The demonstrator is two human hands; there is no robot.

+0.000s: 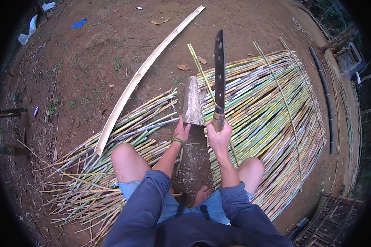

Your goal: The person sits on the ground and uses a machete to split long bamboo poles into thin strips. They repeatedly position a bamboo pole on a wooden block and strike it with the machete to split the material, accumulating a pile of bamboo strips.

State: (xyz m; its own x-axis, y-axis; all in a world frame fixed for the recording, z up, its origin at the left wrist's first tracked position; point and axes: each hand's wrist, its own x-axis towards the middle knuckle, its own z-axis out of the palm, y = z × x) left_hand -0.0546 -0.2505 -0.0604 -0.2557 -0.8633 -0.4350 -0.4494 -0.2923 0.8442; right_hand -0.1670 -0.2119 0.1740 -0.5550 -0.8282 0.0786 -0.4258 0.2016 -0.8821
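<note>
My right hand (219,133) is wrapped around the wooden handle of a large knife (220,74), its dark blade pointing up and away with a row of holes along it. My left hand (181,131), a green band at its wrist, is at the near left corner of a rough wooden block (192,101). Its index finger stretches forward and its thumb stands apart; whether it touches the block I cannot tell. Just left of this hand lie loose cut canes (146,127). On the right, many thin canes (264,111) lie side by side in a wide fan.
A long split bamboo trough (138,76) slants across the left canes. Thin poles (282,86) lie across the right ones. Beyond them is a dark pole (323,94), with a slatted bamboo frame (332,224) at lower right. Blue scrap (78,24) lies on bare soil.
</note>
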